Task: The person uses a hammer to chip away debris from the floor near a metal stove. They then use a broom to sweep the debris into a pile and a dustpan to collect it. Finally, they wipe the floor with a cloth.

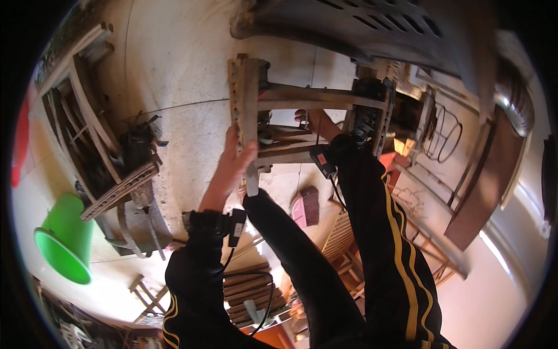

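My left hand (233, 161) is wrapped around the lower part of a wooden beam (250, 109) at the end of a wooden frame (322, 104). The thumb lies on one side of the beam and the fingers on the other. My right hand (317, 122) reaches in between the rails of the same frame, close to a thin rod. A rail and the wrist hide part of that hand, so its grip does not show clearly. Dark metal parts (364, 122) sit at the frame's right end. Small black boxes with cables are strapped at both wrists.
A second wooden frame (93, 126) and a green bucket (65, 237) stand at left. A pink-and-brown brush (305, 207) lies on the floor. Wooden slats (253, 294) lie near the bottom. Overhead at right are a slotted metal panel (383, 26) and a silvery duct (514, 104).
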Motion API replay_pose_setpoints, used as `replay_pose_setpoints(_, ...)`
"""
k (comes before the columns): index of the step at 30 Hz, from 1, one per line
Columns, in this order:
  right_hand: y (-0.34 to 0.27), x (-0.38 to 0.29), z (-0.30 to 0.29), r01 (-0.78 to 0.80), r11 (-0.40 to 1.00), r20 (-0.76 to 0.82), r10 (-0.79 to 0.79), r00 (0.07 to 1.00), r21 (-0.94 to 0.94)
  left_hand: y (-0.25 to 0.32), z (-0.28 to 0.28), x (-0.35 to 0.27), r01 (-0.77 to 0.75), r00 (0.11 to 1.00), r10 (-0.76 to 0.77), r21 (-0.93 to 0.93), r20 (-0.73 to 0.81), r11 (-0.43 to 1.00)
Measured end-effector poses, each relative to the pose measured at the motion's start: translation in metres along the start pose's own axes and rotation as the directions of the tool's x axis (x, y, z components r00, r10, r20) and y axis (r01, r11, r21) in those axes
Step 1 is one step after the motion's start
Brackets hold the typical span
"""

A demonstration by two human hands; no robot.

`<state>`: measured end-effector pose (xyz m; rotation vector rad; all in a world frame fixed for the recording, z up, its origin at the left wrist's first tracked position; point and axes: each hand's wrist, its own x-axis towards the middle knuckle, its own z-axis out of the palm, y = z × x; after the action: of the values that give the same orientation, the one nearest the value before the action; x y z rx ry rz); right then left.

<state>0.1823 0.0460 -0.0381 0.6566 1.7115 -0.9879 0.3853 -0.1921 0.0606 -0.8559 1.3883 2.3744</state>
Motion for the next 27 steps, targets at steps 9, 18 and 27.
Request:
replay_pose_setpoints(9,-0.017,0.061,-0.029,0.022,0.998,0.048,-0.025,0.999,0.057,-0.039,0.078,0.054,-0.013,0.95,0.19,0.575,-0.248,0.818)
replay_pose_setpoints(18,-0.026,0.058,-0.026,0.014,0.987,0.035,-0.02,0.999,0.157,-0.045,0.064,0.065,0.082,0.981,0.027,0.54,-0.191,0.838)
replay_pose_setpoints(27,-0.025,0.081,-0.077,0.197,0.96,-0.022,-0.197,0.98,0.198,-0.03,0.072,0.104,0.038,0.98,0.076,0.552,-0.183,0.833)
